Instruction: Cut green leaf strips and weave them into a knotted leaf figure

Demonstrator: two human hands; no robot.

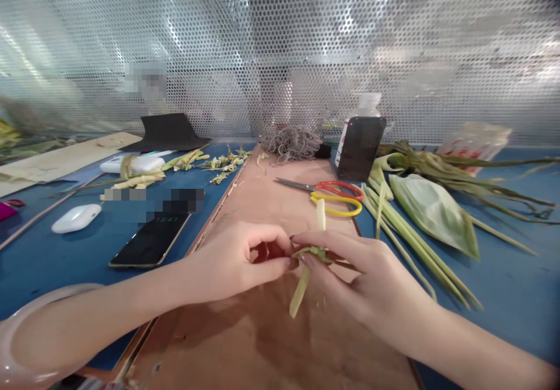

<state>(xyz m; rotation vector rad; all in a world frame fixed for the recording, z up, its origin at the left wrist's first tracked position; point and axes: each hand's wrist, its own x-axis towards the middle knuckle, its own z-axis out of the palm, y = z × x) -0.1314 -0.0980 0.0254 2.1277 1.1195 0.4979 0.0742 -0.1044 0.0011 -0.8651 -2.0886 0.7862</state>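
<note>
Both hands meet over a brown board (262,331) in the middle of the table. My left hand (238,262) and my right hand (350,267) pinch the same pale green leaf strip (301,288), which is folded into a small knot between the fingertips. One end of the strip points up toward the scissors, the other hangs down toward me. A pale bangle (26,343) sits on my left wrist.
Red and yellow scissors (332,195) lie behind the hands. A phone (361,148) leans on a bottle. Long green leaves and strips (429,209) lie at right. At left are another phone (151,241), a white mouse (76,218), small woven leaf pieces (223,165). A perforated metal screen stands behind.
</note>
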